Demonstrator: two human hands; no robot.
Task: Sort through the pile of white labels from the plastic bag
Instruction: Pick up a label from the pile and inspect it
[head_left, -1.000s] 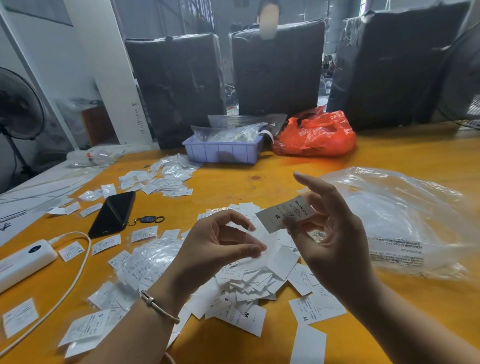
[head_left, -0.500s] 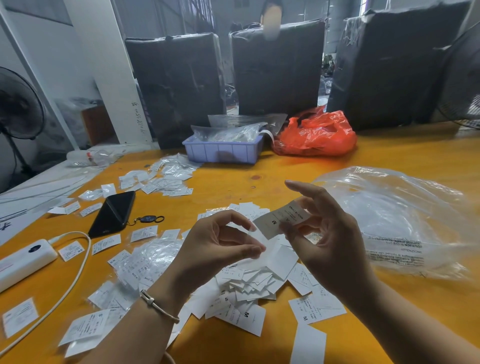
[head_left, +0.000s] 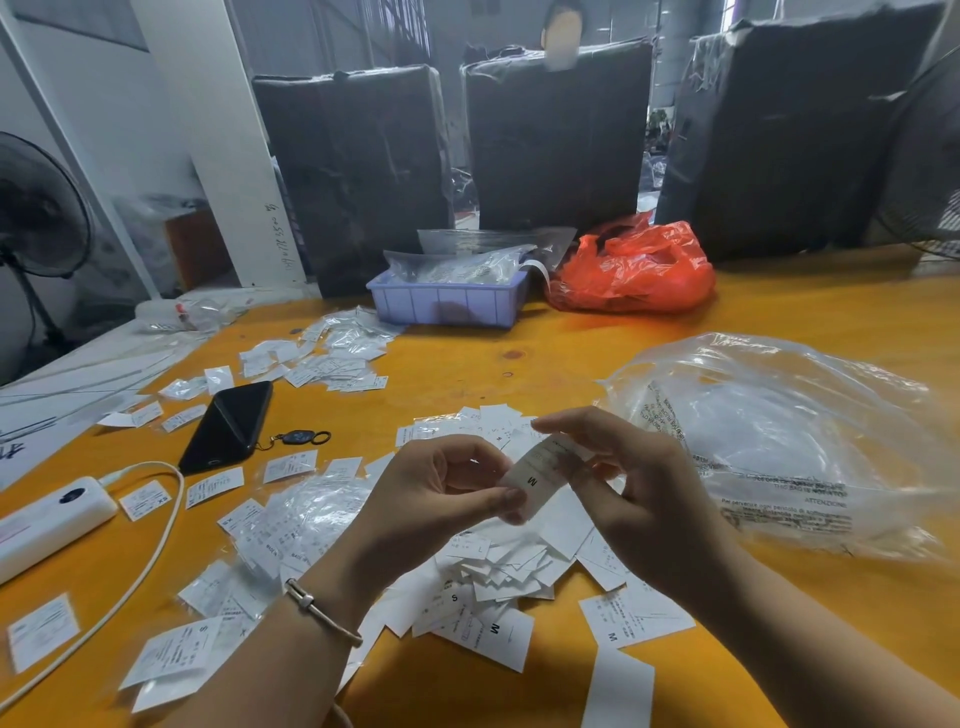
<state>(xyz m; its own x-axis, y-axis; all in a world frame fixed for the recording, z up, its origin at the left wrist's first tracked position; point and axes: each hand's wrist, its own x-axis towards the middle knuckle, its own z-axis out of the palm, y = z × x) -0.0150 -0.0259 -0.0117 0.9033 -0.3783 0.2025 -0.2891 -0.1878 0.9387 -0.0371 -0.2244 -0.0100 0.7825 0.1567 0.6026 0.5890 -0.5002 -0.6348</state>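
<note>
Label, marked M, is pinched at both ends: its lower-left end by the left hand, its upper-right end by the right hand. Its long axis is thus slanted between the fingertips, directly above the pile of white labels, with the plastic bag just beyond the right hand.

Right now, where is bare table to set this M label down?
Bare wood lies between the purple bin and the label pile, and along the near edge under the clear plastic bag. It is crowded left of the pile, round the phone.
</note>
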